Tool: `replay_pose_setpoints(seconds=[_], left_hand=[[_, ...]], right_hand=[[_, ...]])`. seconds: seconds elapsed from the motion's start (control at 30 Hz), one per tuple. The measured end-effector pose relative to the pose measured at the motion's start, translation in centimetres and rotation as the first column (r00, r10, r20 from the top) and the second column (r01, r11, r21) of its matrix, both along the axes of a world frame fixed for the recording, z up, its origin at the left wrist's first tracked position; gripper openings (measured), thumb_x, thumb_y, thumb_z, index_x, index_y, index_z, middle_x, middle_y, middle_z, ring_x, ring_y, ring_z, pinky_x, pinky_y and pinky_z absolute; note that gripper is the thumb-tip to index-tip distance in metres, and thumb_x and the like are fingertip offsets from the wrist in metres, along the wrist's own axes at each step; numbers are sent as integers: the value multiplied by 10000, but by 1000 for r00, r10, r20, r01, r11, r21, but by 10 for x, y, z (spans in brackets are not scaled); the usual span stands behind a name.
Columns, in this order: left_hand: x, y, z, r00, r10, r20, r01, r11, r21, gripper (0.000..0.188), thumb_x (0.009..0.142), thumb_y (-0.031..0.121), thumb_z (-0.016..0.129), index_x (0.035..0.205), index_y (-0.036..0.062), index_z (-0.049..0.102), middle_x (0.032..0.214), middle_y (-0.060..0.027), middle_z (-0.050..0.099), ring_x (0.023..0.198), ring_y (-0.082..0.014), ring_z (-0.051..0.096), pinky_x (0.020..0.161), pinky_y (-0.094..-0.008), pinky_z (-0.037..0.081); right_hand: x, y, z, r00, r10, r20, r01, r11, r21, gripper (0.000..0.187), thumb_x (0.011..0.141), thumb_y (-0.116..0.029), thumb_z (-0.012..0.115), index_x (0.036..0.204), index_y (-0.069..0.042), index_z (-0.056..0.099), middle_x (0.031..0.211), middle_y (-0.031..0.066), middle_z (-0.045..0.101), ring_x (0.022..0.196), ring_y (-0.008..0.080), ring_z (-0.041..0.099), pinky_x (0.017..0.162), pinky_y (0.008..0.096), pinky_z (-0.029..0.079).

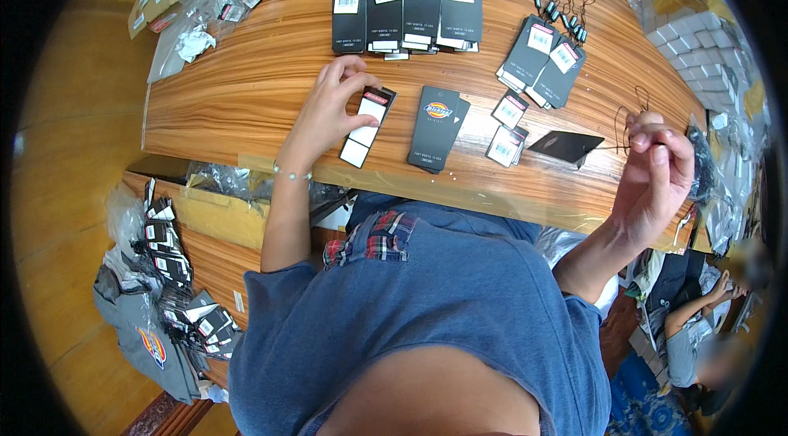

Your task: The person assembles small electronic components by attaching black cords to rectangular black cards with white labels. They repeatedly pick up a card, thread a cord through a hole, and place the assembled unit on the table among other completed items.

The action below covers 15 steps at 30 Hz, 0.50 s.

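Note:
My left hand (328, 108) rests with thumb and fingers apart at a narrow black tag (358, 143) with a red band and white panels. The thumb touches its face; the tag lies on the table. My right hand (657, 161) is closed in a pinch on a thin black string, from which a black hang tag (566, 146) hangs tilted over the table. Between my hands lies a small stack of dark hang tags (432, 132). Right of it are two small piles of red-and-white label tags, an upper pile (510, 110) and a lower pile (502, 146).
Strung hang tags stand in several stacks (421, 13) at the far side, with two more bundles (542, 59) to the right. A clear bag of white boxes (689, 38) sits at the right edge, plastic bags (217, 13) at the far left. A co-worker (698, 337) is at lower right.

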<state>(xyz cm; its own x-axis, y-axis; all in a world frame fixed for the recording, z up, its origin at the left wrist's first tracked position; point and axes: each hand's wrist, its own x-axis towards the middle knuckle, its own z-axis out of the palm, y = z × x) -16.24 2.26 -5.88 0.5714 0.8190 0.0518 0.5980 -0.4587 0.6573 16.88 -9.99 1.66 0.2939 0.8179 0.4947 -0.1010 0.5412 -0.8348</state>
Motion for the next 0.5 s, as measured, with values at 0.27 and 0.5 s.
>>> replay_pose_setpoints(seconds=[0.27, 0.5], left_hand=[[75, -10, 73, 760, 201, 618, 132, 883, -450, 144, 763, -23, 631, 897, -18, 578, 827, -69, 637, 792, -95, 606, 704, -188, 492], [142, -27, 75, 709, 56, 703, 188, 946, -265, 141, 760, 3, 651, 893, -29, 616, 833, -80, 651, 771, -104, 621, 698, -209, 521]], right_hand=[[-46, 5, 13, 986, -31, 166, 83, 945, -315, 207, 774, 58, 567, 980, 40, 557, 791, 69, 610, 732, 101, 586, 677, 213, 453], [-54, 20, 1, 853, -291, 433, 373, 920, -117, 167, 707, 43, 593, 861, 10, 540, 741, 51, 566, 620, 71, 519, 571, 208, 431]])
